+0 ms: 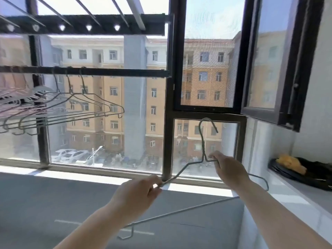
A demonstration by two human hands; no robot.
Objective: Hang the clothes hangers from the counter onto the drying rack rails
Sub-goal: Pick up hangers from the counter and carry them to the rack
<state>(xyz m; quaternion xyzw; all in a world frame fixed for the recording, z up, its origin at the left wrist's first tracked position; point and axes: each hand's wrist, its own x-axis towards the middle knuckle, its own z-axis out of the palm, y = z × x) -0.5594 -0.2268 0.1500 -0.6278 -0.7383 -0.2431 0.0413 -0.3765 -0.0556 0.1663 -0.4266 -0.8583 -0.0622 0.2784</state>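
Our left hand point(138, 191) pinched the wire hanger point(203, 146) w/ thumb & forefinger curled on its left shoulder, low & left of the neck. Our right hand point(228, 169) gripped the right shoulder just beside the neck, fingers wrapped over the wire.

The hanger was thin grey metal wire. It had a twisted neck, an open rounded hook on top, sloping shoulders & a long straight bottom bar. That bar had a small upturned notch at its left end & a rounded bend at the right. We held it in the air, hook up, tilted so the left end sat lower, apart from both rails.

Up & left of the hanger, well apart, a dark flat rail point(107, 71) ran level. Approx three similar hung hangers point(80, 105) were hooked on it, close together. Paler ones further left were too blurred to count. Higher still was a second dark bar point(86, 24) w/ a row of small holes.

Right behind the hanger stood the dark window frame point(168, 123), w/ glass below & a mesh screen above. A sash point(280, 69) stood open up & right of the hanger. To the hanger's right lay a smooth pale counter point(296, 194). On it sat a black, flattish, shiny thing point(316, 177) w/ a lumpy yellow piece point(291, 164) on top. We couldn't tell if the black thing was a dish or a bag.
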